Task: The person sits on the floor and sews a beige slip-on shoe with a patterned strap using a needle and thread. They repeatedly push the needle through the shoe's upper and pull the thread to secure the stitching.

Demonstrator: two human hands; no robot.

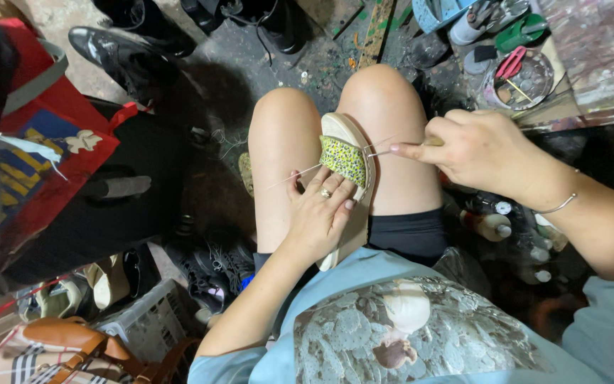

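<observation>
Sandal (349, 186) is what I'm working on here: beige sole, green-and-yellow speckled strap, wedged between my knees right in the middle of the view. My left hand (319, 213) is pressed flat over its near half, fingers spread, pinning it down rather than curling around it. My right hand (474, 146) is clenched on a wooden-handled awl (399, 149), whose metal tip sits at the strap's edge, and a pale thread (294, 176) runs out to the left. Far right there's a round tin (520, 80) with red-handled scissors and a thin stick in it. Near left, a white plastic crate (143, 323) sits beside a tan handbag, but I can't tell what's inside.
</observation>
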